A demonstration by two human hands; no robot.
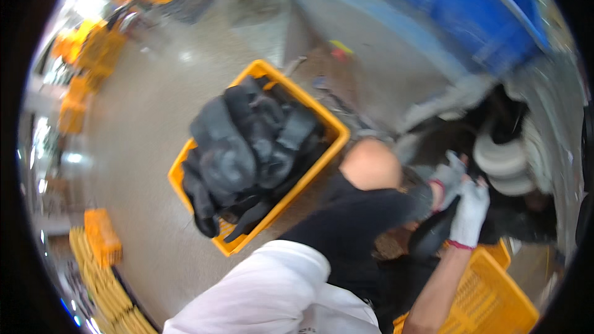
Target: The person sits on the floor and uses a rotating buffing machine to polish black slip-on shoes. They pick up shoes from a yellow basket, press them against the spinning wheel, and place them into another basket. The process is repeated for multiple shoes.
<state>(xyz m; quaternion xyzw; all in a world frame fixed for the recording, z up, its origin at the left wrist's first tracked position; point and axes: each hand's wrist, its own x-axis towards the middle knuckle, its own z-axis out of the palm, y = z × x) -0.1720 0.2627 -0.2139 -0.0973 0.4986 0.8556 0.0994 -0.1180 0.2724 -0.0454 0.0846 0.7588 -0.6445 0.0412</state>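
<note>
My left hand (448, 184), in a greyish glove with a red cuff, is at the right beside my right hand (471, 210), in a white glove with a red cuff. Both hands are closed around a black curved piece (431, 230), smooth like rubber, its lower part hanging below my fingers. Blur and the gloves hide just how each finger grips it. Close beyond my fingertips sits a white round wheel (502, 159) inside a dark recess. A yellow crate (318, 179) on the floor is heaped with similar black pieces (232, 148).
Below my right forearm is another yellow crate (495, 294). A large blue bin (445, 9) stands at the far right. Grey sheeting (560, 124) hangs around the recess. More yellow crates (102, 49) line the left, beside a stack of yellow pieces (102, 284).
</note>
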